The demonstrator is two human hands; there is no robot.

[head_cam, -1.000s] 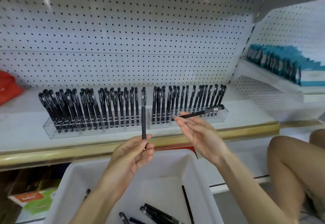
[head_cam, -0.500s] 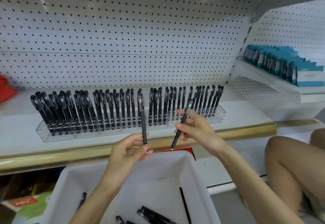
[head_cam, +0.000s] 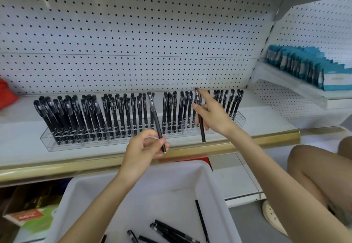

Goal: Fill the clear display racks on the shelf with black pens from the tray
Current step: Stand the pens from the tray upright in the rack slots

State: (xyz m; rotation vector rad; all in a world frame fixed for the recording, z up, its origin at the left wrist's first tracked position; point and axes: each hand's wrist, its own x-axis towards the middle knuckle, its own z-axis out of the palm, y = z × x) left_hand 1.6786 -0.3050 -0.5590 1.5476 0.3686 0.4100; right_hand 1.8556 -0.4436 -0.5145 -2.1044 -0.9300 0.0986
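Two clear display racks stand end to end on the white shelf: the left rack (head_cam: 47, 143) and the right rack (head_cam: 240, 116), both packed with several upright black pens. My left hand (head_cam: 142, 150) pinches the lower end of a black pen (head_cam: 154, 113), which points up in front of the gap between the racks. My right hand (head_cam: 213, 117) holds another black pen (head_cam: 201, 131) almost upright, cap on top, in front of the right rack. The white tray (head_cam: 213, 181) below holds several loose black pens (head_cam: 171, 230).
A gold strip (head_cam: 57, 166) edges the shelf front. White pegboard backs the shelf. Blue-and-white boxes (head_cam: 304, 67) fill a side shelf at the right. A red object (head_cam: 5, 96) sits at the far left. My bare knee (head_cam: 312, 166) is at the right, and a green-and-orange box (head_cam: 32, 218) lies lower left.
My right hand turned its pen from lying sideways to nearly upright and moved it up toward the right rack. My left hand kept its pen upright, shifting slightly right.
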